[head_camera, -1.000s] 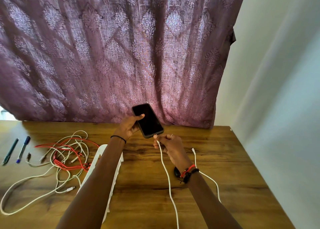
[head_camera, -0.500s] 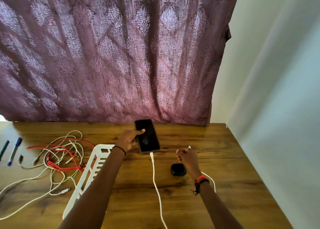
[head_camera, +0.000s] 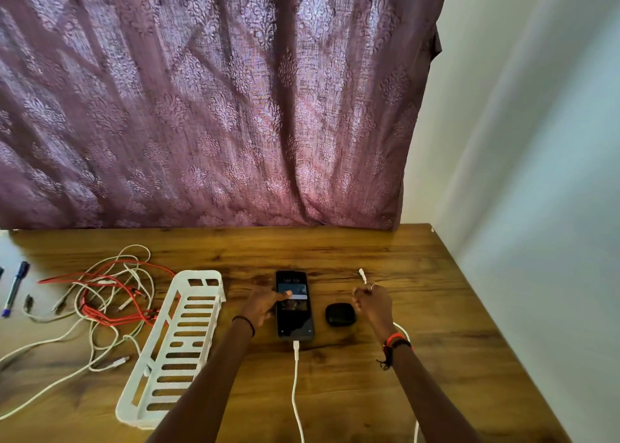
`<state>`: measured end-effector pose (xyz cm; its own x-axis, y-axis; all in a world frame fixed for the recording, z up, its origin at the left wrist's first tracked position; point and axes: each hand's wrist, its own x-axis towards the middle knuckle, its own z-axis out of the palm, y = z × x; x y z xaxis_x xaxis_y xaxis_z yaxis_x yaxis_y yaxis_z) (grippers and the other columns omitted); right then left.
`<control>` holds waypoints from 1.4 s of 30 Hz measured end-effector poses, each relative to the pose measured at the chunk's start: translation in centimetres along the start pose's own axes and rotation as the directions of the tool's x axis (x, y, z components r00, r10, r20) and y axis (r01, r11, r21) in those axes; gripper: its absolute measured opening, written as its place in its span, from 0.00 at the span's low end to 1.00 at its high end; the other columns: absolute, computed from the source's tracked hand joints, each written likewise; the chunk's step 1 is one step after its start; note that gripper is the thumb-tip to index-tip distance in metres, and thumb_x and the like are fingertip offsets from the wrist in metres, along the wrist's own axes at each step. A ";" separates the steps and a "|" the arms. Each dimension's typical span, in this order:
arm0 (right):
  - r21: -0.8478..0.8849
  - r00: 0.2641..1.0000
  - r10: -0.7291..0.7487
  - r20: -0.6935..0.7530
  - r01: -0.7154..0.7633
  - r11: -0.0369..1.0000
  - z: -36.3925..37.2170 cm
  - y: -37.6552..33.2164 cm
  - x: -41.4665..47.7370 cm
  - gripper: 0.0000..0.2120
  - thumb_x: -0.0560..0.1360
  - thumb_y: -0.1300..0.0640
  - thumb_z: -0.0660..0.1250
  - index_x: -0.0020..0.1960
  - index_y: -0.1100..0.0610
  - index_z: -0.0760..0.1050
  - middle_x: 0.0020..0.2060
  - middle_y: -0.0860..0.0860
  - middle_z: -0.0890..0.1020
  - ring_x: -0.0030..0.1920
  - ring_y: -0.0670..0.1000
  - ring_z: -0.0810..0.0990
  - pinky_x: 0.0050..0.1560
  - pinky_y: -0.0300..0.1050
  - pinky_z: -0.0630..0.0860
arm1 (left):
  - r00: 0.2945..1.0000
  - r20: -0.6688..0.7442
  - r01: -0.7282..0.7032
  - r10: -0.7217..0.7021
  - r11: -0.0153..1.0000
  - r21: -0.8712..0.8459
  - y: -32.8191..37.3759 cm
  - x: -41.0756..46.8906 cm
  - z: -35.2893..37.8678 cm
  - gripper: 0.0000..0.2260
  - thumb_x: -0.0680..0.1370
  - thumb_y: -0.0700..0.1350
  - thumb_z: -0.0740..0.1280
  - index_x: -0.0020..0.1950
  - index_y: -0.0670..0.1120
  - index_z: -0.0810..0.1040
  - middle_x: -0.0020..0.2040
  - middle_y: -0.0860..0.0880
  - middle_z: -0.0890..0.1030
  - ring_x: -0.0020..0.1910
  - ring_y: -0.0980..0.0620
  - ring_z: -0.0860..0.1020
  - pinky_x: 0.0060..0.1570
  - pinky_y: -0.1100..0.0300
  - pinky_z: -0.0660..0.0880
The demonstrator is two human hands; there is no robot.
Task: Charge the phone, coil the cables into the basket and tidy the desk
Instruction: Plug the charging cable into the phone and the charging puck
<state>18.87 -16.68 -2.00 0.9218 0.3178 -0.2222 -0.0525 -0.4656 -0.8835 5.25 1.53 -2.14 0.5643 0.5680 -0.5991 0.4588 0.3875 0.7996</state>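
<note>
One phone [head_camera: 294,303] flat on the wooden table [head_camera: 436,342], screen lit and facing up. One white charging cable [head_camera: 295,375] plugged into its near end and trailing toward the bottom edge of the view.

Two bare hands, one on either side of the phone. Left hand [head_camera: 265,303] at the phone's left edge, fingers loose, one fingertip touching the screen. Right hand [head_camera: 372,303] off to the phone's right and apart from it, fingers curled, pinching a second white cable [head_camera: 362,275]. Plug end sticking up beyond the knuckles, the rest of that cable reappearing behind the wrist.

One small black case [head_camera: 340,314], closed, on the table between the phone and the right hand, touching neither.

One white slatted basket [head_camera: 174,352] just left of the left forearm, lying lengthwise on the table.

Further left, one tangle of cables [head_camera: 107,295], red and white strands looped over each other and reaching the basket's left side. Number of separate cables in it impossible to count.

One blue-capped pen [head_camera: 15,288] near the far left edge, with a sliver of something else beside it, cut off by the frame.

One patterned purple curtain [head_camera: 201,107] hanging behind the table.
</note>
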 end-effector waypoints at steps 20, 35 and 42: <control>-0.189 0.999 0.027 -0.033 -0.033 0.981 -2.5 0.7 2.4 0.06 0.76 0.63 0.62 0.42 0.62 0.75 0.47 0.62 0.82 0.50 0.60 0.80 0.46 0.44 0.71 | 0.935 -0.170 -0.165 0.310 0.807 0.567 -1.7 -0.9 0.9 0.21 0.70 0.45 0.75 0.56 0.36 0.72 0.49 0.42 0.78 0.53 0.43 0.78 0.41 0.60 0.74; -0.236 0.995 -0.085 -0.055 0.070 0.969 -1.5 -0.8 4.6 0.09 0.77 0.61 0.63 0.40 0.65 0.73 0.46 0.65 0.81 0.49 0.62 0.78 0.41 0.44 0.65 | 0.782 0.287 -0.551 0.553 0.399 0.733 -1.3 -2.0 9.0 0.13 0.80 0.42 0.59 0.63 0.40 0.74 0.66 0.42 0.70 0.66 0.46 0.68 0.65 0.60 0.63; -0.245 0.997 -0.068 -0.030 0.059 0.968 -1.0 -0.7 5.7 0.15 0.75 0.59 0.68 0.32 0.57 0.67 0.43 0.62 0.79 0.48 0.59 0.76 0.49 0.50 0.70 | 0.857 0.355 -0.425 0.372 0.124 0.897 -1.8 -1.8 11.3 0.18 0.80 0.48 0.61 0.69 0.44 0.68 0.68 0.44 0.66 0.67 0.45 0.67 0.66 0.49 0.69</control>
<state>24.52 -15.32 -2.21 0.9343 0.3237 -0.1492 0.0972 -0.6341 -0.7671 11.16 -8.35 -2.96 0.8985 0.3731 -0.2312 0.4321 -0.8446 0.3162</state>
